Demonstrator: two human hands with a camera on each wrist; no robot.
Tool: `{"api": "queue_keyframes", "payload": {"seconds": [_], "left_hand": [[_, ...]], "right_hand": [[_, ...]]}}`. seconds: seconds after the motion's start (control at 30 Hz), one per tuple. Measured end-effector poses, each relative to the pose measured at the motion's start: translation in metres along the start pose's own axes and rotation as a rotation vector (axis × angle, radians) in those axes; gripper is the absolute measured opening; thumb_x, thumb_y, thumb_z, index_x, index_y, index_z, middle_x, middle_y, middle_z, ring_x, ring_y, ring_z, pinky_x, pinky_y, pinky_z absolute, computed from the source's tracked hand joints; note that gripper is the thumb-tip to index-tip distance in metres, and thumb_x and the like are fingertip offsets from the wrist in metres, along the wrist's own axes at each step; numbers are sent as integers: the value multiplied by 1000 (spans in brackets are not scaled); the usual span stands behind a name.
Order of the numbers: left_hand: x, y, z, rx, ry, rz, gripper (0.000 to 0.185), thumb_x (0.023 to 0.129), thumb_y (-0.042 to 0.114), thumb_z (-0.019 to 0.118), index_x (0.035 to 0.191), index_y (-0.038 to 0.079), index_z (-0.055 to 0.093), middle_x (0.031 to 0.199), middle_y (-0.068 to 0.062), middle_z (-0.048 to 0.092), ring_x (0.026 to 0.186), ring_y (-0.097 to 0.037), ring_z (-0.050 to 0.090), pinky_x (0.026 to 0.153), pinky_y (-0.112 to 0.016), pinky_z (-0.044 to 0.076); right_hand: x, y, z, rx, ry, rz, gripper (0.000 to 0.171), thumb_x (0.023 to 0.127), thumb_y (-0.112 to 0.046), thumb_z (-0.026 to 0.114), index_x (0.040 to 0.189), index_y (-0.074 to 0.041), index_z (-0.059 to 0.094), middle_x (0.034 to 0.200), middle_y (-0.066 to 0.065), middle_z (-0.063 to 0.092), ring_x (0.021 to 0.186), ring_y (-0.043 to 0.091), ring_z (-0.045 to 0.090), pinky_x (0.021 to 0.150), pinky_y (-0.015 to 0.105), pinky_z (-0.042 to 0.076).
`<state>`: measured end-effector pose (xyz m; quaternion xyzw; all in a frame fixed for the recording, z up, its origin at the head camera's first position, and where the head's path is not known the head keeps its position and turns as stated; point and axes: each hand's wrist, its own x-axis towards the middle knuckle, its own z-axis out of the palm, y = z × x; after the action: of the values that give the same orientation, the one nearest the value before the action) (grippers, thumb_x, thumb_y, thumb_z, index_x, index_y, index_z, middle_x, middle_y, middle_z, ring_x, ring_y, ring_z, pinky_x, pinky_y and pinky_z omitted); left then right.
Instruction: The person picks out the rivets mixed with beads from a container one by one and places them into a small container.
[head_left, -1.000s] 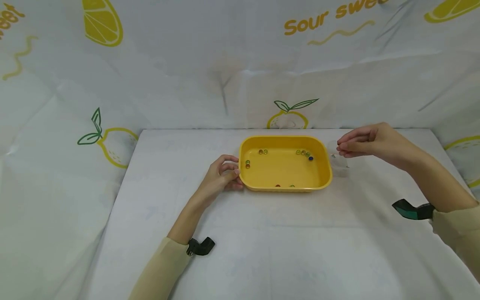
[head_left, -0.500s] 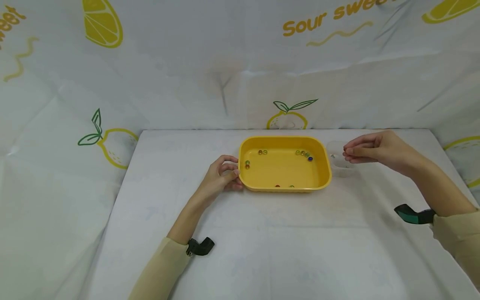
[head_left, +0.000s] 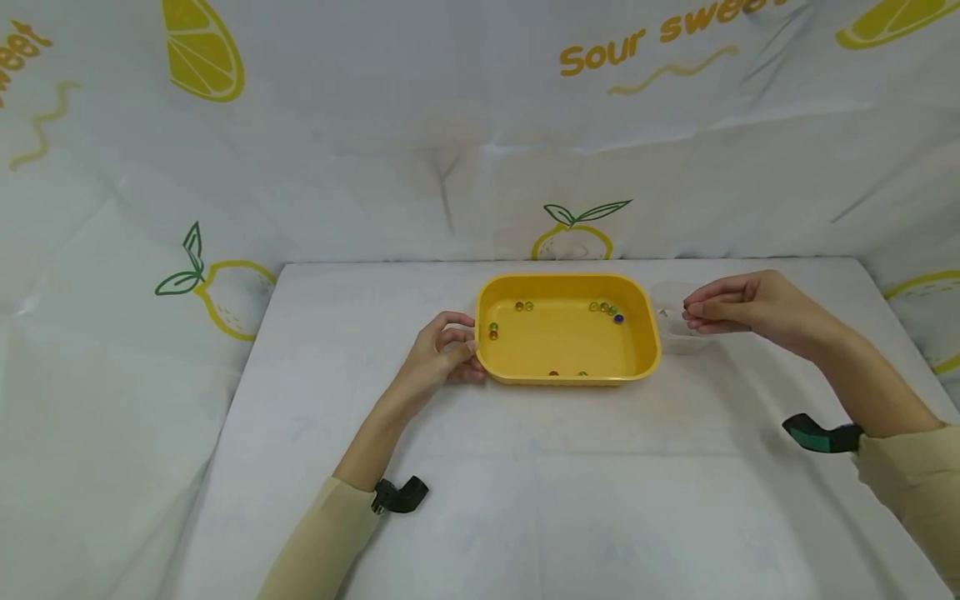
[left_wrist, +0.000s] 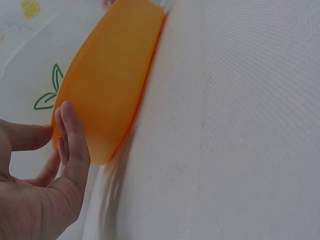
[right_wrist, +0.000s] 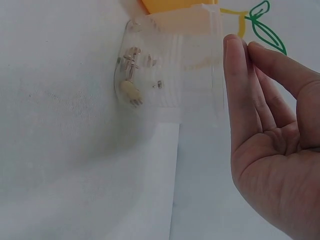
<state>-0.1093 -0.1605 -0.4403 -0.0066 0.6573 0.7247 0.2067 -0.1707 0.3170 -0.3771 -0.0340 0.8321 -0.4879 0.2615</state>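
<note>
A shallow yellow basin (head_left: 558,382) sits on the white table with several small glass marbles (head_left: 603,307) inside, one dark blue. My left hand (head_left: 444,350) holds its left end, thumb and fingers curved against the outer wall and rim; in the left wrist view, the basin's side (left_wrist: 107,85) rises beyond the fingertips. My right hand (head_left: 738,304) is over the clear plastic container (head_left: 671,342) right of the basin, thumb and fingertips pinched together. A tiny reddish spot shows at those fingertips; the rest is hidden. In the right wrist view, small brown and beige pieces (right_wrist: 131,92) lie in the container.
A white cloth (head_left: 375,183) with lemon prints and orange lettering hangs behind the table (head_left: 510,500) and down its left side. The basin and the container stand side by side near the table's back edge. Each wrist wears a black camera mount (head_left: 401,495).
My right hand has moved slightly right and down over the container, uncovering more of it. The left hand, the basin and the marbles have stayed in place; the view has tilted slightly.
</note>
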Motion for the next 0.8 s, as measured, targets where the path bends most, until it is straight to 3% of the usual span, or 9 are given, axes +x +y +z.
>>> {"api": "queue_keyframes", "payload": {"seconds": [0.47,0.8], "left_hand": [[1,-1,-1,1,1,-1,38,108,3,63,143,9,50,117,-16,63,79,-16,74,76,-30,71],[0,-1,0,9,6,12,38,108,3,62,143,9,50,117,-16,64,79,-16,73,76,-31,71]], "right_hand": [[4,5,0,20,13,27,28,109,-11,66,130,7,70,105,-5,85,95,11,83,85,31,70],[-1,5,-3,39,-9,-23,19,109,-10,66,122,-2,76,103,0,86,96,15,84,86,32,70]]}}
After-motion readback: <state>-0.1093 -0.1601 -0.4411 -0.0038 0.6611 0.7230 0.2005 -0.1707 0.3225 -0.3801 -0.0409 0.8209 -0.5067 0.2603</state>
